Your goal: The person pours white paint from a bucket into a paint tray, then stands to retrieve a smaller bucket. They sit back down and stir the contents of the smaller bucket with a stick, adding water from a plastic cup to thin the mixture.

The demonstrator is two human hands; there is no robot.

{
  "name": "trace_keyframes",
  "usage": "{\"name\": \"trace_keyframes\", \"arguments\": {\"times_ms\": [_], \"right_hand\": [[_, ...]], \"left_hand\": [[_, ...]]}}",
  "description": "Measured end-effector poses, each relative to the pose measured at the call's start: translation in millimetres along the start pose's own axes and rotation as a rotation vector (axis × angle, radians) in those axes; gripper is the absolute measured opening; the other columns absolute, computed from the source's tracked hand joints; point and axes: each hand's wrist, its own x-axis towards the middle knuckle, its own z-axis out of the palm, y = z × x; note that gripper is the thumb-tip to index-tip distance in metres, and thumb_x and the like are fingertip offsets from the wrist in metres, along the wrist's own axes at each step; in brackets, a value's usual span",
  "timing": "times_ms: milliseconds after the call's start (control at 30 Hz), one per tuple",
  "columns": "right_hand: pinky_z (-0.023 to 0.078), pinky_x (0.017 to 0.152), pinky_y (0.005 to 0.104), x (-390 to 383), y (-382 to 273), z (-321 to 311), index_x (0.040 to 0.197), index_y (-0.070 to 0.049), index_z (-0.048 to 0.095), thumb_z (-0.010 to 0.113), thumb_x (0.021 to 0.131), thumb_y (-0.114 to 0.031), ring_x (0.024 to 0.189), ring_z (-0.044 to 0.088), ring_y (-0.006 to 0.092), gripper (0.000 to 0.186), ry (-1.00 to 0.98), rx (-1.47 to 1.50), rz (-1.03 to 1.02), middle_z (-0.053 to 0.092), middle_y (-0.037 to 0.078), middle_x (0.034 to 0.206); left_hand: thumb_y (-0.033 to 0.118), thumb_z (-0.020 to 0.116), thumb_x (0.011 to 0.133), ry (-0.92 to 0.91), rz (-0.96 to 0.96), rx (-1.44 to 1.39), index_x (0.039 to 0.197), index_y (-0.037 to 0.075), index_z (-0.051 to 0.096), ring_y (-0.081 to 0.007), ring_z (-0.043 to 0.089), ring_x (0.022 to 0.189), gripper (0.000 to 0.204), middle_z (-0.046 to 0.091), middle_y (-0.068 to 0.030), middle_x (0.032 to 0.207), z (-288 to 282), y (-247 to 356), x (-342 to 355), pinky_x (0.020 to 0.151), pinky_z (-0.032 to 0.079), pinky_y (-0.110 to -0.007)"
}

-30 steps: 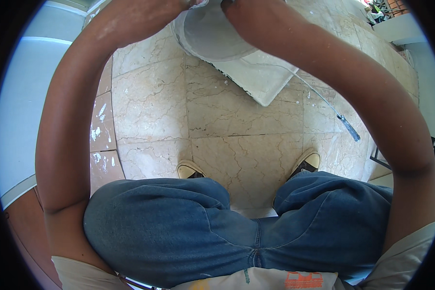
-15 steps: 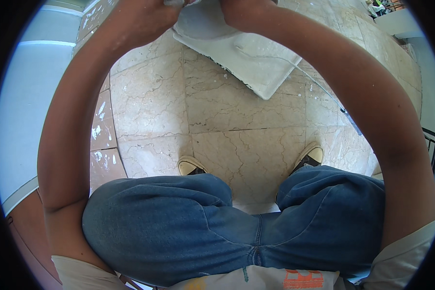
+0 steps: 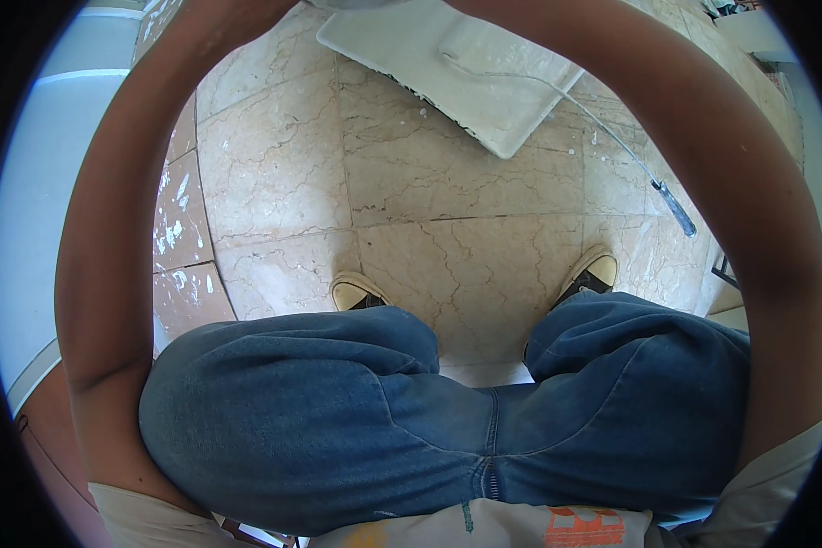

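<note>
Both my arms reach forward past the top edge of the view. Only the heel of my left hand shows, beside the rim of a pale rounded container. My right hand is cut off at the edge on the container's other side. The fingers of both hands are out of sight, so their grip cannot be seen. Just nearer lies a white paint tray, set at a slant, its edge chipped dark. A paint roller's bent wire frame rests across it, with its blue handle over the floor at right.
Marble-like floor tiles spread beneath me. White-splattered brown boards run along the left, beside a pale blue wall. My shoes and jeans-covered knees are below the tray. Dark metal bars show at right.
My hands and the pale container have slid up, almost out of the view. The tray and floor sit slightly higher in the picture, and the blue roller handle is now uncovered beside my right arm.
</note>
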Motion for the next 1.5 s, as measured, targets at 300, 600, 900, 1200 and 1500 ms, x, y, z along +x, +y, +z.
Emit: {"name": "trace_keyframes", "arguments": {"times_ms": [300,600,900,1200,1500], "right_hand": [[0.06,0.089,0.0425,38,-8,78,0.123,-0.003,0.07,0.054,0.095,-0.014,0.105,0.073,0.0318,0.033,0.293,0.08,0.104,0.073,0.021,0.116],[0.059,0.081,0.0436,-42,-22,-21,0.104,0.007,0.067,0.053,0.091,-0.007,0.092,0.072,0.0355,0.024,-0.095,-0.034,-0.09,0.071,0.026,0.104],[0.057,0.089,0.0464,-4,14,47,0.115,0.01,0.064,0.049,0.091,-0.008,0.103,0.07,0.0391,0.034,0.369,-0.261,-0.096,0.07,0.03,0.11],[0.06,0.079,0.0433,-6,3,32,0.123,0.015,0.058,0.048,0.092,-0.008,0.093,0.073,0.0365,0.04,0.165,-0.035,-0.095,0.068,0.034,0.113],[0.06,0.073,0.0424,-65,-12,-23,0.117,0.016,0.056,0.05,0.091,-0.007,0.087,0.072,0.0376,0.036,-0.033,0.037,-0.057,0.067,0.033,0.107]], "left_hand": [[0.006,0.07,0.088,0.128,0.177,0.13,0.118,-0.004,0.053,-0.0445,0.058,0.11,0.036,0.059,-0.0285,0.115,14,11,-10,0.096,0.046,-0.046],[0.0,0.065,0.085,0.122,0.167,0.147,0.116,-0.004,0.051,-0.0489,0.055,0.109,0.034,0.054,-0.0303,0.116,26,-23,-16,0.094,0.046,-0.049],[-0.001,0.064,0.084,0.043,0.124,0.131,0.115,-0.005,0.05,-0.0478,0.054,0.109,0.035,0.054,-0.0287,0.113,26,-12,-14,0.096,0.045,-0.049],[-0.005,0.059,0.082,0.214,0.319,0.203,0.119,-0.005,0.049,-0.0474,0.053,0.11,0.039,0.052,-0.0296,0.114,31,-29,-20,0.097,0.045,-0.049],[-0.007,0.058,0.083,0.193,0.188,0.101,0.121,-0.007,0.048,-0.0422,0.057,0.102,0.039,0.053,-0.0259,0.11,32,-25,-29,0.091,0.048,-0.045]]}}
